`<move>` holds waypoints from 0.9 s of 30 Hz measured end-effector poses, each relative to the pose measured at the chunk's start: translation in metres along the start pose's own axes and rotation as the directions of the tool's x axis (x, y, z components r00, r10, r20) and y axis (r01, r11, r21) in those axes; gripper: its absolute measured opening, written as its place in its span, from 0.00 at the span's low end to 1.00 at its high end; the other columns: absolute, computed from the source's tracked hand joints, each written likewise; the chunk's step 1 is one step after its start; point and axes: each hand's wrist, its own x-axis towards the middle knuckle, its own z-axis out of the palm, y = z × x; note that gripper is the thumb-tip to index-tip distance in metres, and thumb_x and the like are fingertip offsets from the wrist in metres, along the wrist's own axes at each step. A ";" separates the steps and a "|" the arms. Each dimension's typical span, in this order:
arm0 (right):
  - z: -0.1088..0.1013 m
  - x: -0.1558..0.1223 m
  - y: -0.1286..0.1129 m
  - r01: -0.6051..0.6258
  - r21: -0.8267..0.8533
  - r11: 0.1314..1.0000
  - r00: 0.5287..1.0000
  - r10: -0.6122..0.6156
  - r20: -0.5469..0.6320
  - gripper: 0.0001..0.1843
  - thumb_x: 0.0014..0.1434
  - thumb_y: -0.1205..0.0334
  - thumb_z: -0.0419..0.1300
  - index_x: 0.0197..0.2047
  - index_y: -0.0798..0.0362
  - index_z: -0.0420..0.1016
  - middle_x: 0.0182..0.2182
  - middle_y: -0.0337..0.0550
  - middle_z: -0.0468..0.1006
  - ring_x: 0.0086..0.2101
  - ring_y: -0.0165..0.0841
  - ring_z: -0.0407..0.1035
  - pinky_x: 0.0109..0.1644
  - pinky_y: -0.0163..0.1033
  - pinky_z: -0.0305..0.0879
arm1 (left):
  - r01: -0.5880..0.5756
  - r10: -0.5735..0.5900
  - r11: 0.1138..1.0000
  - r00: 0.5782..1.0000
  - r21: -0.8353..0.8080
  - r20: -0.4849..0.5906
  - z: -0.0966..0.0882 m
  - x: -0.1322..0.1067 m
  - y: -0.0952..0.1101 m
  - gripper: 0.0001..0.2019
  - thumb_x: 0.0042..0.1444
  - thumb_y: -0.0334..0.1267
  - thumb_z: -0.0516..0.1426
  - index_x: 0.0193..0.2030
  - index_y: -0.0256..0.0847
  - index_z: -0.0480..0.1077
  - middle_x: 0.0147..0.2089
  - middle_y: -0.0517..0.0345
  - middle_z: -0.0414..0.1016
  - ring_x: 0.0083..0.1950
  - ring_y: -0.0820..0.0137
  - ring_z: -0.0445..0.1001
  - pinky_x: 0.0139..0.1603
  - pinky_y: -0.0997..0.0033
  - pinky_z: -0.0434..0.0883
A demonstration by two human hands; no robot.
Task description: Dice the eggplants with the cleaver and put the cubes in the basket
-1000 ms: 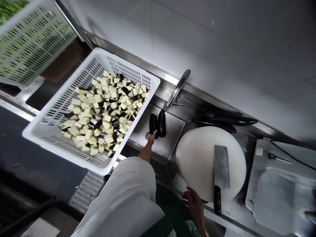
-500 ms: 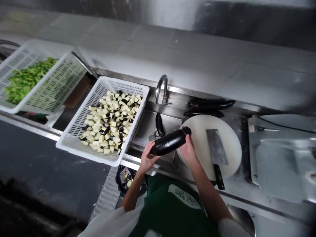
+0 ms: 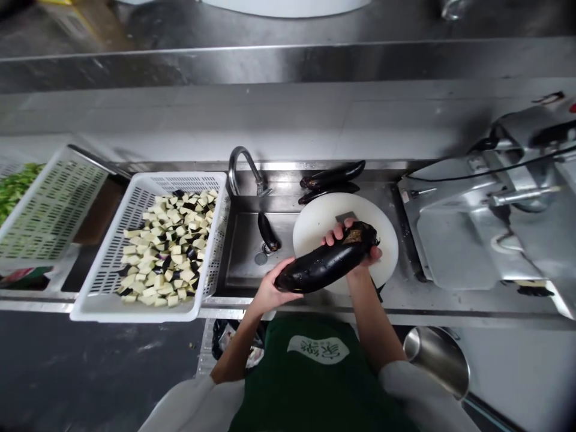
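Observation:
Both of my hands hold one dark purple eggplant level in front of my chest, above the near edge of the sink. My left hand cups its lower left end. My right hand wraps its cut stem end, over the round white cutting board. A cleaver lies on that board, mostly hidden behind my right hand. Another eggplant rests in the small steel sink. Two more eggplants lie behind the board.
A white slotted basket of diced eggplant sits left of the sink beside the faucet. Farther left is a second basket with greens. A steel slicing machine stands at the right, and a steel bowl sits below the counter.
My left hand took an eggplant out of the sink, my right hand joined it, and both carried it toward the cutting board. My view swung up and levelled on the counter.

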 end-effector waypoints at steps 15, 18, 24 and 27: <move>-0.024 0.011 0.014 -0.094 -0.051 0.994 0.861 0.055 -0.506 0.22 0.52 0.45 0.71 0.46 0.46 0.79 0.43 0.39 0.84 0.46 0.42 0.79 0.63 0.58 0.71 | 0.011 -0.001 0.999 0.971 0.041 -0.237 0.008 0.018 0.046 0.35 0.47 0.48 0.75 0.63 0.45 0.76 0.60 0.48 0.79 0.60 0.54 0.79 0.65 0.57 0.73; -0.037 0.009 0.020 -0.148 -0.067 0.987 0.817 0.084 -0.570 0.19 0.54 0.47 0.69 0.46 0.47 0.80 0.41 0.38 0.85 0.47 0.40 0.79 0.62 0.54 0.72 | -0.026 0.029 1.000 0.954 0.013 -0.298 0.005 0.015 0.048 0.30 0.50 0.47 0.74 0.60 0.44 0.77 0.59 0.49 0.80 0.56 0.57 0.81 0.57 0.62 0.78; -0.050 -0.009 0.022 -0.196 -0.103 0.975 0.737 0.077 -0.672 0.15 0.50 0.51 0.66 0.40 0.49 0.81 0.37 0.39 0.85 0.44 0.42 0.80 0.60 0.55 0.74 | -0.033 -0.017 0.986 0.955 -0.164 -0.295 0.004 0.017 0.037 0.24 0.59 0.48 0.68 0.60 0.42 0.77 0.61 0.47 0.78 0.39 0.66 0.83 0.40 0.68 0.82; -0.039 -0.017 0.012 -0.077 -0.169 0.983 0.825 -0.032 -0.564 0.17 0.46 0.56 0.66 0.41 0.48 0.80 0.38 0.38 0.84 0.46 0.47 0.80 0.61 0.64 0.70 | -0.071 0.032 0.993 0.937 -0.098 -0.349 0.003 0.019 0.031 0.19 0.60 0.45 0.67 0.55 0.40 0.79 0.57 0.48 0.81 0.56 0.59 0.81 0.58 0.62 0.78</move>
